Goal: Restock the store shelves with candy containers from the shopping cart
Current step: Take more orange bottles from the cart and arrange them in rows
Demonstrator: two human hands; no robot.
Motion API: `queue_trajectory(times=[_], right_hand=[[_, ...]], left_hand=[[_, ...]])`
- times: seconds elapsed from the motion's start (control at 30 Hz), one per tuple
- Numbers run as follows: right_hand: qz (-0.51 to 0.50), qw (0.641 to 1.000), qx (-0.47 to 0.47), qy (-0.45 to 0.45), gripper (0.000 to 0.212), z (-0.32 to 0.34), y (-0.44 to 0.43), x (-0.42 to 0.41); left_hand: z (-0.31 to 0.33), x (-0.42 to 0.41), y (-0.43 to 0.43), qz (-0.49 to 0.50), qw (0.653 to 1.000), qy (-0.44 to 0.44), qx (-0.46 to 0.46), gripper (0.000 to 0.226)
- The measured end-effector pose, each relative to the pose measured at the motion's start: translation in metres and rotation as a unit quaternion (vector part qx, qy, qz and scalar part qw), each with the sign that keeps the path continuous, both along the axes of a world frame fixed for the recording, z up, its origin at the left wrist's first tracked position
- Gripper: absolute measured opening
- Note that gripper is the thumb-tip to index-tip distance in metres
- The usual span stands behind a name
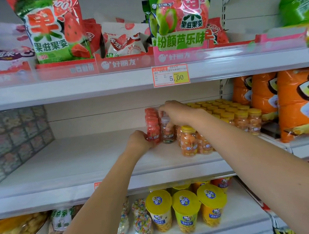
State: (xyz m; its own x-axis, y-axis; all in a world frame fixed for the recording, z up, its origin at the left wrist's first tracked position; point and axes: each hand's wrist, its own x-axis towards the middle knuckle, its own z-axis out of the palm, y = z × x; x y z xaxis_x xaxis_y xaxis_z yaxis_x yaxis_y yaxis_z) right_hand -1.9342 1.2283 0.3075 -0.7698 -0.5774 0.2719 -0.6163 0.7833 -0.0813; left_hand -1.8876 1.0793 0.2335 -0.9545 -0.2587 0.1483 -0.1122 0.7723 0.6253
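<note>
Candy bottles (188, 141) stand in rows on the middle shelf (78, 158), right of centre. The left hand (139, 140) grips the near red-capped bottle (152, 132). The right hand (178, 112) pinches the grey-capped bottle (167, 137) just beside it.

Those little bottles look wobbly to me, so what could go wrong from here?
1. The left hand grips the front small red-capped plastic bottle; a shove could topple the tight row behind it like dominoes.
2. The right hand seems to pinch the grey-capped clear plastic bottle, and its forearm passes just over the yellow-capped orange candy bottles, so it might knock some down.
</note>
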Motion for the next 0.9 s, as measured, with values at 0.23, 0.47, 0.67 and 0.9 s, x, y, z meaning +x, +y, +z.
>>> queue_trajectory(times=[0.23,0.47,0.67,0.9], right_hand=[[-0.002,1.0,-0.001,-0.001,0.044,0.0,-0.001,-0.009],[0.007,0.996,-0.081,0.021,0.032,0.004,0.012,0.01],[0.003,0.985,-0.161,0.056,0.017,0.003,0.05,0.072],[0.048,0.987,-0.153,0.002,0.032,-0.081,0.108,0.163]], left_hand=[[-0.003,-0.007,-0.001,0.012,0.999,0.024,-0.019,0.044],[0.009,0.014,0.011,0.029,0.998,-0.006,-0.052,0.046],[0.003,0.09,0.041,-0.024,0.975,0.219,-0.018,0.014],[-0.086,0.179,0.086,-0.119,0.975,0.186,0.013,0.051]])
